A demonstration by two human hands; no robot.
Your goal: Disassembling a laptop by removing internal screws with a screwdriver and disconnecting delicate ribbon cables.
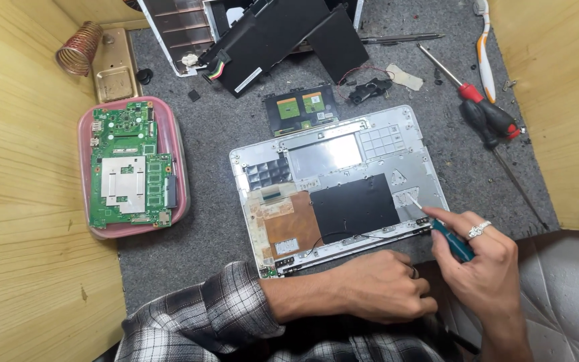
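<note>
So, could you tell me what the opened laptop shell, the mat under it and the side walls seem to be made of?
Laptop shell: apparently white moulded plastic, matt, with ribs and screw posts, partly lined with silvery foil. Mat: grey felt-like fabric, fuzzy and speckled. Side walls: pale wood, with visible grain and knots, lightly glossy. The right hand holds a blue-handled screwdriver, likely plastic-gripped.

An electronics repair workshop: screwdrivers point(487, 110), bare motherboard point(131, 164), grey felt mat point(209, 221).

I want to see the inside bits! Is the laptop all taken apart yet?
Mostly. The green circuit board already lies in the pink tray, and the black battery and small touchpad board lie on the grey mat. The right hand works a blue screwdriver at the white shell; the left hand rests at its near edge. A black sheet and copper-coloured film remain inside.
</note>
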